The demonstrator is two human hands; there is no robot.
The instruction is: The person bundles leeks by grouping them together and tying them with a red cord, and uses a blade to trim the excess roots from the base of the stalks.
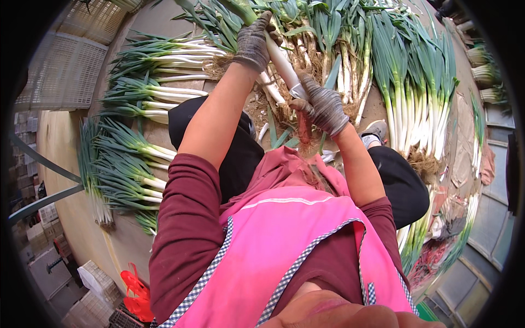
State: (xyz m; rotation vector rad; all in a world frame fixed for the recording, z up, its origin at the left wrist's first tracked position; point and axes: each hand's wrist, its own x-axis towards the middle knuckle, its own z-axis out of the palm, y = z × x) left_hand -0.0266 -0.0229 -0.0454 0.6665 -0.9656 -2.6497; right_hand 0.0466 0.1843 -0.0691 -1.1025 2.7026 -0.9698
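A thick leek [283, 65] is held slantwise in front of me, its green top up and its root end toward my lap. My left hand [256, 43], in a grey knit glove, is closed around the stalk just below the leaves. My gloved right hand [322, 102] is at the leek's lower end, with a strip of whitish peel or film [298, 92] by its fingers; its exact grip is partly hidden. Below that hand hang reddish-looking roots [305, 131] over my apron. Untrimmed leeks with dry outer leaves and roots [346, 74] lie just beyond my hands.
Bunches of clean leeks [164, 96] lie at the left, and larger ones [410, 106] at the right. Cut leaf pieces [283, 137] litter the floor between my legs. Plastic crates [65, 69] stand at the upper left; a red plastic bag [137, 293] is at the lower left.
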